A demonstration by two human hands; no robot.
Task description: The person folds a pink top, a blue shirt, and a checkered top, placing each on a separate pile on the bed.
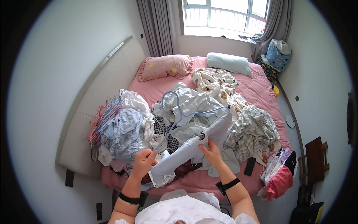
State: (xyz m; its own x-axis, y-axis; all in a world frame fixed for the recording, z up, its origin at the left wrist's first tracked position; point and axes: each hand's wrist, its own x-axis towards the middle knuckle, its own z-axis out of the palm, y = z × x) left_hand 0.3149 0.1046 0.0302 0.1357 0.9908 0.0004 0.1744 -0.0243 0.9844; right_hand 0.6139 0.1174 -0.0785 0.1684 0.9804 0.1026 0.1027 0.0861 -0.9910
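Observation:
A blue clothes hanger [182, 115] is held up over the bed, its hook toward the far left. My left hand [144, 161] is closed around the near end of one hanger arm. The other arm of the hanger reaches into the far right corner of a pale blue garment [182, 154], which spans the gap between my hands. With its fingers behind the cloth, my right hand [212, 152] grips this garment's near right edge. A dark printed patch shows just beside the right thumb. The cut of the garment cannot be made out.
Heaped clothes [123, 125] with many hangers [102, 121] lie at left. Checked cloth [253, 128], a black phone [250, 166] and more hung clothes [278, 175] are at right. Behind lie a patterned blanket [214, 80], a pink pillow [166, 68] and a pale pillow [229, 63].

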